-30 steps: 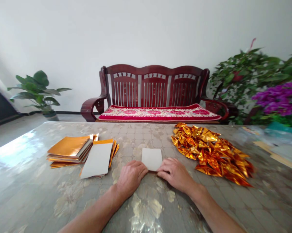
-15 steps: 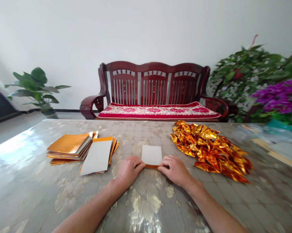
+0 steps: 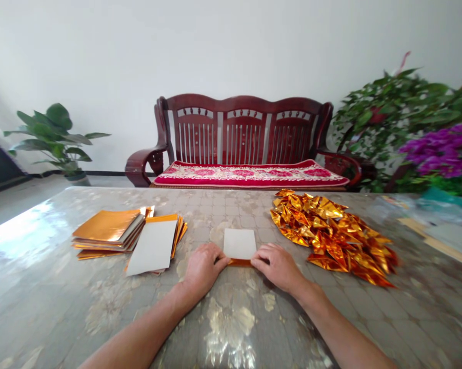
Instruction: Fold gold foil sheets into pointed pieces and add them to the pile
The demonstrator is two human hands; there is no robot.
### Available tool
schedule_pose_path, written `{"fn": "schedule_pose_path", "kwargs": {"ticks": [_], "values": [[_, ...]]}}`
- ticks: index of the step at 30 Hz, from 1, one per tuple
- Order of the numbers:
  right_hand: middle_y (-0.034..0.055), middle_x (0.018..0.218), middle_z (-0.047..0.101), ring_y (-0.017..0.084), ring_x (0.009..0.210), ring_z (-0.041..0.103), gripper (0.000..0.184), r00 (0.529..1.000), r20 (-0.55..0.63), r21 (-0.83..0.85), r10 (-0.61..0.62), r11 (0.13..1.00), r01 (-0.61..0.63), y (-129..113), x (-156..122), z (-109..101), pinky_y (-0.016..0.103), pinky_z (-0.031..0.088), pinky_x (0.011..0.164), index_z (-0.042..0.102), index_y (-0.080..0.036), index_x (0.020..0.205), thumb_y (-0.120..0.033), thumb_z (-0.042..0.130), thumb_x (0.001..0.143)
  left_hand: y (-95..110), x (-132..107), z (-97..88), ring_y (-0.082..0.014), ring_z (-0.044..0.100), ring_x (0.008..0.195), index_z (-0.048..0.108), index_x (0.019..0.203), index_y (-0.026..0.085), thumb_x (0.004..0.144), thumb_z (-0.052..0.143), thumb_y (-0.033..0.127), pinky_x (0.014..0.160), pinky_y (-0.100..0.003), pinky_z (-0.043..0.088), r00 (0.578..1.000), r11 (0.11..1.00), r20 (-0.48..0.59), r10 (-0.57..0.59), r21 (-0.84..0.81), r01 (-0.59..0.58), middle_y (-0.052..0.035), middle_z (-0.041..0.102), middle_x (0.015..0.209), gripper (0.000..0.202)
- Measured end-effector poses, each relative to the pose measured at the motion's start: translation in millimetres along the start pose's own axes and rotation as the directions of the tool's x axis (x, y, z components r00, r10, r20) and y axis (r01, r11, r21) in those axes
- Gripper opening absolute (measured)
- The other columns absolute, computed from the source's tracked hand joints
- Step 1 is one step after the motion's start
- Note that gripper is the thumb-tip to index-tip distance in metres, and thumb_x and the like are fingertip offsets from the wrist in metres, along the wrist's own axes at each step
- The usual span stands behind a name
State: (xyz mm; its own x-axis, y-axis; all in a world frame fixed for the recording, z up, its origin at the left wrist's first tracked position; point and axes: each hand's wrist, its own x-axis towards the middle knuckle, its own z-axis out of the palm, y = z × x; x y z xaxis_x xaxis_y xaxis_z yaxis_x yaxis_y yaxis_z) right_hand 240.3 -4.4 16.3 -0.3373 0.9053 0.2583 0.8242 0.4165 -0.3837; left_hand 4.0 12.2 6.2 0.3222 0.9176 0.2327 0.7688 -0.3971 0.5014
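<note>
A sheet of gold foil paper (image 3: 240,244) lies white side up on the table, its near edge folded over into a narrow gold strip. My left hand (image 3: 206,264) pinches the left end of that fold between thumb and fingers. At the right end, my right hand (image 3: 276,264) grips the same fold, fingers curled. To the left are a stack of gold foil sheets (image 3: 105,225) and a second, fanned pile with a white sheet (image 3: 154,246) on top. Folded gold foil pieces (image 3: 330,236) lie heaped to the right.
The table (image 3: 231,318) has a glossy floral cover. Clear plastic and flat sheets (image 3: 446,238) lie at its right edge. Beyond it stand a dark red wooden bench (image 3: 242,133) with a patterned cushion, a potted plant (image 3: 59,133) at left, and purple flowers (image 3: 442,148) at right.
The gold strip along the sheet's near edge looks slightly wider, and my fingers have shifted a little at its ends. The view has tilted very slightly.
</note>
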Motion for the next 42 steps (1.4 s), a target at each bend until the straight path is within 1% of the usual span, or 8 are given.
{"fn": "schedule_pose_path", "kwargs": {"ticks": [6, 15, 20, 25, 29, 32, 37, 42], "values": [[-0.0003, 0.073, 0.068, 0.017, 0.076, 0.058, 0.024, 0.999, -0.018, -0.070, 0.029, 0.997, -0.031, -3, 1, 2, 0.030, 0.036, 0.071, 0.065, -0.023, 0.067, -0.026, 0.059, 0.090, 2, 2, -1.7, -0.0202, 0.056, 0.077, 0.060, 0.066, 0.019, 0.089, 0.062, 0.039, 0.068, -0.029, 0.033, 1.000, 0.996, 0.011, 0.008, 0.093, -0.009, -0.0031, 0.063, 0.075, 0.031], [0.0001, 0.074, 0.066, 0.017, 0.076, 0.057, 0.020, 0.999, -0.046, -0.177, 0.025, 0.984, -0.033, -5, 3, 5, 0.030, 0.032, 0.070, 0.061, -0.021, 0.070, -0.022, 0.057, 0.089, 2, 7, -3.4, -0.0209, 0.057, 0.079, 0.062, 0.069, 0.018, 0.091, 0.060, 0.041, 0.070, -0.030, 0.034, 0.998, 0.984, 0.042, 0.035, 0.171, -0.042, -0.0041, 0.064, 0.079, 0.031], [0.0008, 0.078, 0.065, 0.017, 0.079, 0.055, 0.017, 0.996, -0.088, -0.257, 0.003, 0.966, -0.025, -6, 4, 11, 0.030, 0.030, 0.072, 0.060, -0.021, 0.077, -0.023, 0.055, 0.093, -1, 14, -2.5, -0.0202, 0.058, 0.082, 0.064, 0.072, 0.019, 0.093, 0.058, 0.040, 0.072, -0.030, 0.036, 0.998, 0.976, 0.029, 0.051, 0.209, -0.056, -0.0033, 0.064, 0.082, 0.030], [0.0027, 0.081, 0.065, 0.019, 0.082, 0.054, 0.016, 0.994, -0.094, -0.325, -0.047, 0.946, 0.014, -7, 3, 16, 0.031, 0.030, 0.075, 0.058, -0.020, 0.080, -0.024, 0.053, 0.095, -5, 16, -1.0, -0.0194, 0.057, 0.082, 0.064, 0.073, 0.019, 0.093, 0.058, 0.038, 0.073, -0.029, 0.038, 0.998, 0.980, 0.003, 0.061, 0.191, -0.061, -0.0030, 0.064, 0.084, 0.027], [0.0033, 0.083, 0.065, 0.019, 0.083, 0.053, 0.017, 0.993, -0.090, -0.325, -0.078, 0.945, 0.045, -7, 2, 16, 0.031, 0.031, 0.076, 0.059, -0.020, 0.081, -0.024, 0.053, 0.096, -6, 15, -2.6, -0.0178, 0.058, 0.084, 0.063, 0.073, 0.019, 0.091, 0.062, 0.036, 0.074, -0.026, 0.039, 0.998, 0.994, 0.011, 0.058, 0.089, -0.058, -0.0014, 0.063, 0.083, 0.024], [0.0028, 0.083, 0.066, 0.019, 0.082, 0.054, 0.017, 0.996, -0.062, -0.300, -0.064, 0.953, 0.043, -6, 5, 13, 0.030, 0.032, 0.076, 0.060, -0.019, 0.081, -0.023, 0.054, 0.096, -6, 14, -3.5, -0.0169, 0.059, 0.085, 0.063, 0.074, 0.020, 0.089, 0.064, 0.034, 0.074, -0.025, 0.040, 0.998, 0.998, 0.037, 0.053, 0.034, -0.054, -0.0004, 0.063, 0.083, 0.021], [0.0001, 0.081, 0.067, 0.017, 0.082, 0.057, 0.017, 0.999, 0.035, -0.226, -0.005, 0.974, 0.013, -1, 17, 4, 0.028, 0.033, 0.073, 0.061, -0.021, 0.079, -0.024, 0.056, 0.094, -7, 15, -3.2, -0.0166, 0.060, 0.088, 0.064, 0.075, 0.020, 0.090, 0.062, 0.030, 0.077, -0.025, 0.040, 0.998, 0.998, 0.014, 0.055, 0.028, -0.055, -0.0003, 0.063, 0.086, 0.018], [0.0003, 0.082, 0.065, 0.016, 0.083, 0.058, 0.017, 1.000, -0.004, -0.204, -0.007, 0.979, 0.006, 1, 26, 8, 0.026, 0.035, 0.074, 0.062, -0.020, 0.080, -0.022, 0.054, 0.095, -9, 17, -4.1, -0.0166, 0.060, 0.089, 0.064, 0.078, 0.020, 0.089, 0.062, 0.026, 0.077, -0.025, 0.040, 0.999, 0.998, -0.027, 0.045, 0.039, -0.044, -0.0009, 0.063, 0.090, 0.013]]}}
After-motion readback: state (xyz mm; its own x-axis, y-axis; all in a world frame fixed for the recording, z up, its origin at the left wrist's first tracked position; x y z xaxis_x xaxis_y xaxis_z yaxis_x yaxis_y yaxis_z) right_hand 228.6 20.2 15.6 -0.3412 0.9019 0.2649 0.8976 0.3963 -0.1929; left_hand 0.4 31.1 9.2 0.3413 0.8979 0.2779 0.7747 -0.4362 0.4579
